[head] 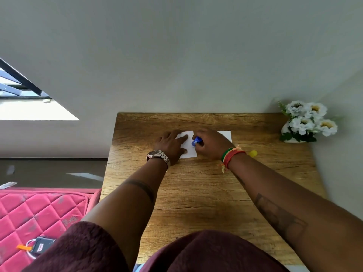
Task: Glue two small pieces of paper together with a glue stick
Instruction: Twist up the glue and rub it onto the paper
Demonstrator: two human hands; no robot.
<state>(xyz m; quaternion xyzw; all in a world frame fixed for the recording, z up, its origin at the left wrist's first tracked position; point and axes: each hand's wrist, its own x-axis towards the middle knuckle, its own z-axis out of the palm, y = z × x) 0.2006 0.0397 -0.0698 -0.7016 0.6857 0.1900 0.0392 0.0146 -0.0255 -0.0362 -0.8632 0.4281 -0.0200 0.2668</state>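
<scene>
Maroon sleeves (82, 250) fill the bottom edge, both bare forearms reaching forward over a wood-grain table (196, 193) pushed against a plain grey wall (176, 55). Left hand (170, 143), watch (158, 155) on the wrist, lies flat with fingers spread, pressing down the left side of a white paper (189, 150). Right hand (211, 145), woven bracelets (230, 157) on the wrist, has its fingers curled tight around a blue glue stick (196, 141), tilted, tip down on that paper. Second white paper (225, 135) sits just beside it on the right, mostly hidden behind the right hand; can't tell if the two sheets touch or overlap. Yellow cap (253, 153) lies on the table just right of the right wrist, partly hidden. White flowers in a white vase (308, 122) at the far right corner of the table. Left of the table: grey floor (49, 173), pink quilted mattress (35, 213) with a small dark device and orange tag (37, 247) on it, too small to identify. Window (19, 85) upper left, cut off by the frame.
</scene>
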